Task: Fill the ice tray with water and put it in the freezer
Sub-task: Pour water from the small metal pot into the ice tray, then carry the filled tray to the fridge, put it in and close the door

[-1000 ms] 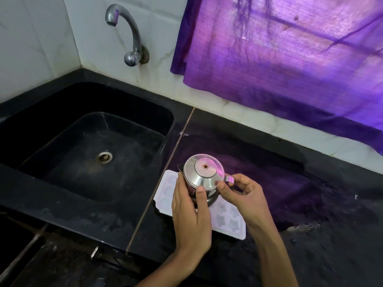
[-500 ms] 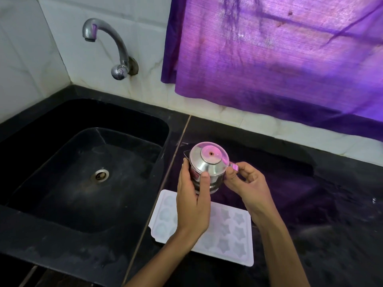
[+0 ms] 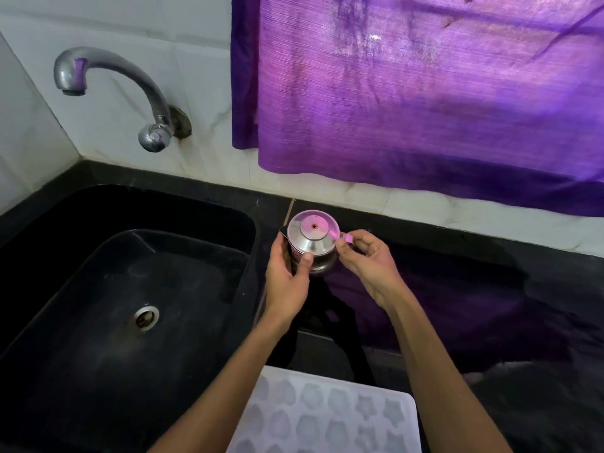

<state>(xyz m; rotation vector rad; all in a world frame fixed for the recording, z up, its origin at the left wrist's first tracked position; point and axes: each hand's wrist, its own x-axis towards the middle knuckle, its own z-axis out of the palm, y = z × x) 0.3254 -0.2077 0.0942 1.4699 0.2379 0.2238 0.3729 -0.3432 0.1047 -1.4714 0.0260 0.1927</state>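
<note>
Both hands point(image 3: 287, 282) point(image 3: 366, 266) had carried the jug point(image 3: 313, 245) beyond the tray point(image 3: 327, 416); fingers clasped it; pouring not begun.

I am looking down into a home kitchen. A deep black sink point(image 3: 98, 289) with a round metal drain point(image 3: 146, 317) is set into a dark stone bench point(image 3: 490, 305), and a curved metal tap point(image 3: 130, 89) comes out of the white tiled wall point(image 3: 147, 24) above it. To the right of the tap a purple cloth curtain point(image 3: 425, 93) hangs down the wall, casting a violet glow on the polished bench. Kitchenware backs this up: a small lidded steel pot point(image 3: 313, 241) is held over the bench near the wall, and a white ice tray point(image 3: 327, 416) with moulded shapes lies at the near edge.
</note>
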